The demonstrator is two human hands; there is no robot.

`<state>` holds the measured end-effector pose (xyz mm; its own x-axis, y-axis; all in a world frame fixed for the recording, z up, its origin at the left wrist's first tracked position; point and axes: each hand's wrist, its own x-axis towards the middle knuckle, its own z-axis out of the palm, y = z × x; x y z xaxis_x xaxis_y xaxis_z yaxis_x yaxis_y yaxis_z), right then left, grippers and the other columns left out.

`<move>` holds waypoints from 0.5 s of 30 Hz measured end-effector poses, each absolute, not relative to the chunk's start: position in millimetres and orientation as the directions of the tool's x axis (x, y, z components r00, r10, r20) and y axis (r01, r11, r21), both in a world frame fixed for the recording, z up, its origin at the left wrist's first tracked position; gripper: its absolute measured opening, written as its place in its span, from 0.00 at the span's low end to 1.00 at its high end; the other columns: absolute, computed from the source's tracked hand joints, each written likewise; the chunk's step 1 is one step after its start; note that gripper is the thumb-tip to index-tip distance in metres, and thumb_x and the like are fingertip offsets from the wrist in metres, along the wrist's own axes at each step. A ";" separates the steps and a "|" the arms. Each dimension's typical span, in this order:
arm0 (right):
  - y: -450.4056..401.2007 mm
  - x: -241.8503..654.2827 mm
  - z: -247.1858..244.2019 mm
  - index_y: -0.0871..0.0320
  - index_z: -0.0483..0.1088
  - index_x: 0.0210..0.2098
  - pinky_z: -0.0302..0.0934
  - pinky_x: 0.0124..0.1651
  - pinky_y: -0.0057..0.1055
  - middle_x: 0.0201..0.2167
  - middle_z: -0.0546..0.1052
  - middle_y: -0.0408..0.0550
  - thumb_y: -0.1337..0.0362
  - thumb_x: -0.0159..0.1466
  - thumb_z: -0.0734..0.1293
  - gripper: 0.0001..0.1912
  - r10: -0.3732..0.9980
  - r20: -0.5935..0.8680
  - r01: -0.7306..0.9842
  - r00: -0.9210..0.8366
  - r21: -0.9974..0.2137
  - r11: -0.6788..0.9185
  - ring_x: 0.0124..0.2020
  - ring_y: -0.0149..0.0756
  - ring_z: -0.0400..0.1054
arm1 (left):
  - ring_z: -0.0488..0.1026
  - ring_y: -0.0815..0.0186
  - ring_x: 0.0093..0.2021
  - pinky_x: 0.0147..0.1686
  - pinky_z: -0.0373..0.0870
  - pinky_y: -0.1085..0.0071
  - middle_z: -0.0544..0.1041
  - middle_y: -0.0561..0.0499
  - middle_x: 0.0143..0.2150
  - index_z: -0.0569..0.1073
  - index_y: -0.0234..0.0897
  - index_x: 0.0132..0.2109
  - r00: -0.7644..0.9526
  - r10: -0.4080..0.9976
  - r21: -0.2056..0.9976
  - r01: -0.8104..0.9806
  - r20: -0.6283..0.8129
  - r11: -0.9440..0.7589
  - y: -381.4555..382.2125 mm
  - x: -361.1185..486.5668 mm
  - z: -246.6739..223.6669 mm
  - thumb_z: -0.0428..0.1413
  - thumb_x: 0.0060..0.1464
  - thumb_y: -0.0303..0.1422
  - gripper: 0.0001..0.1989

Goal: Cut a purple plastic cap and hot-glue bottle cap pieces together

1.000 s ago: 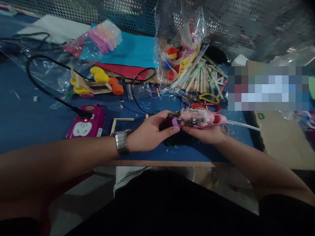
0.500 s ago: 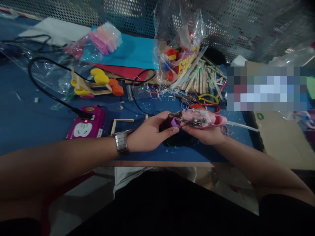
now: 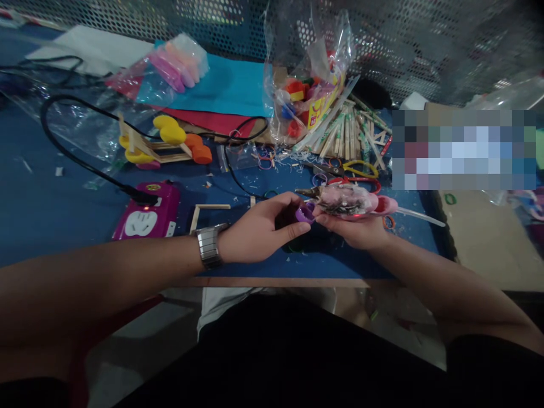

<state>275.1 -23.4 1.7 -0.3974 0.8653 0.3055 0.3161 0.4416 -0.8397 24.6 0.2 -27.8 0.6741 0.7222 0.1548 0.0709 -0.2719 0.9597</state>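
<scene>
My left hand (image 3: 259, 229), below a metal watch (image 3: 208, 246), pinches a small purple plastic cap (image 3: 304, 212) between thumb and fingers. My right hand (image 3: 355, 229) grips a pink hot glue gun (image 3: 346, 201), stained dark and crusted with glue. A clear glue stick (image 3: 420, 216) juts from its back end. The gun's dark nozzle (image 3: 306, 193) points left, just above and beyond the purple cap. Part of the gun's handle and the right fingers underneath are hidden.
Left stands a magenta power strip (image 3: 147, 212) with a black cable. Behind lie a stick frame with yellow and orange caps (image 3: 170, 141), scissors (image 3: 357, 175), wooden sticks (image 3: 344, 133) and a plastic bag of caps (image 3: 306, 102). An L-shaped stick piece (image 3: 208, 207) lies near my left wrist.
The glue gun has shifted slightly right and up, its nozzle now farther from the purple cap. More of the cap shows between my left fingers, which have barely moved.
</scene>
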 end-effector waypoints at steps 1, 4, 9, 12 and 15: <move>-23.8 275.3 1.2 0.49 0.84 0.41 0.81 0.59 0.46 0.34 0.85 0.46 0.52 0.73 0.76 0.09 0.867 0.307 0.315 -0.392 -0.841 0.440 0.46 0.46 0.84 | 0.79 0.62 0.41 0.44 0.77 0.64 0.81 0.49 0.44 0.75 0.39 0.52 0.674 0.722 0.960 0.070 0.155 -0.271 0.1 24.7 -27.6 0.62 0.71 0.51 0.19; -24.4 276.1 0.0 0.48 0.84 0.40 0.80 0.61 0.46 0.34 0.85 0.45 0.54 0.73 0.77 0.07 0.865 0.328 0.296 -0.381 -0.843 0.450 0.47 0.45 0.84 | 0.79 0.62 0.41 0.44 0.77 0.64 0.81 0.49 0.45 0.74 0.39 0.51 0.676 0.722 0.957 0.089 0.145 -0.276 0.2 24.9 -26.7 0.61 0.71 0.50 0.18; -25.4 276.7 0.4 0.49 0.84 0.41 0.79 0.64 0.49 0.34 0.85 0.46 0.52 0.73 0.76 0.09 0.861 0.341 0.346 -0.377 -0.810 0.473 0.52 0.48 0.84 | 0.80 0.61 0.43 0.44 0.77 0.63 0.82 0.48 0.45 0.75 0.39 0.50 0.683 0.715 0.940 0.128 0.147 -0.315 -0.1 24.3 -24.1 0.60 0.71 0.49 0.18; -27.1 275.9 0.3 0.48 0.85 0.43 0.80 0.63 0.48 0.35 0.86 0.46 0.50 0.73 0.76 0.10 0.876 0.309 0.352 -0.369 -0.826 0.440 0.50 0.47 0.85 | 0.82 0.58 0.48 0.49 0.78 0.61 0.83 0.46 0.49 0.76 0.38 0.51 0.691 0.709 0.919 0.173 0.143 -0.354 -0.8 23.6 -21.5 0.60 0.71 0.50 0.18; -27.6 275.9 -1.2 0.47 0.85 0.45 0.79 0.64 0.48 0.38 0.87 0.46 0.51 0.73 0.76 0.09 0.882 0.316 0.321 -0.350 -0.844 0.430 0.50 0.47 0.85 | 0.83 0.56 0.52 0.53 0.78 0.59 0.84 0.45 0.52 0.76 0.38 0.54 0.698 0.706 0.910 0.208 0.119 -0.359 -1.5 22.7 -19.5 0.59 0.72 0.51 0.20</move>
<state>275.9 -27.6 -1.2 -0.3500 0.8819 0.3157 0.3215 0.4297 -0.8438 22.7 -1.5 -19.5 0.6982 0.7060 0.1190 0.2083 -0.3594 0.9096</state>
